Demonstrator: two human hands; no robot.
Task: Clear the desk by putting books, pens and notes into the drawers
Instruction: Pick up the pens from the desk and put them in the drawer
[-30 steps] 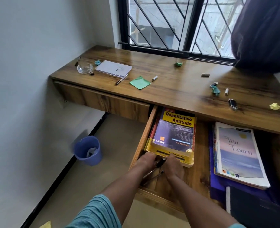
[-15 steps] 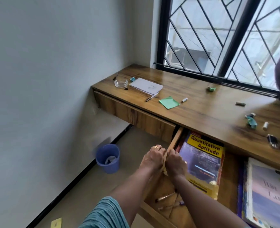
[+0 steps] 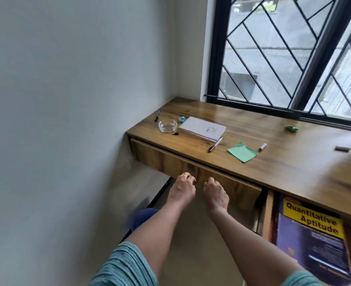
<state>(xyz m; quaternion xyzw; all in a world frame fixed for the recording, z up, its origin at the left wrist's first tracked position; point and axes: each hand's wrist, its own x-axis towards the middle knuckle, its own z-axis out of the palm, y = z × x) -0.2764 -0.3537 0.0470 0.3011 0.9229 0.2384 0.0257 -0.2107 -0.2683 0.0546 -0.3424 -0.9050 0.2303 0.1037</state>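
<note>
Location: a study corner in a home. A wooden tabletop (image 3: 284, 178) with a drawer (image 3: 170, 159) under it is running beneath a barred window (image 3: 284, 58). A notebook (image 3: 202, 129), pen (image 3: 216, 144) and green sticky notes (image 3: 242, 151) are lying on it, and a textbook (image 3: 313, 240) is sitting in an open drawer (image 3: 266, 215).

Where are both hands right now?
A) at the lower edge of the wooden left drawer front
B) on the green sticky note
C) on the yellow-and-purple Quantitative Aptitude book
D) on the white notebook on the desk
A: the left hand and the right hand sit side by side with fingers curled at the lower edge of the wooden left drawer front.
</note>
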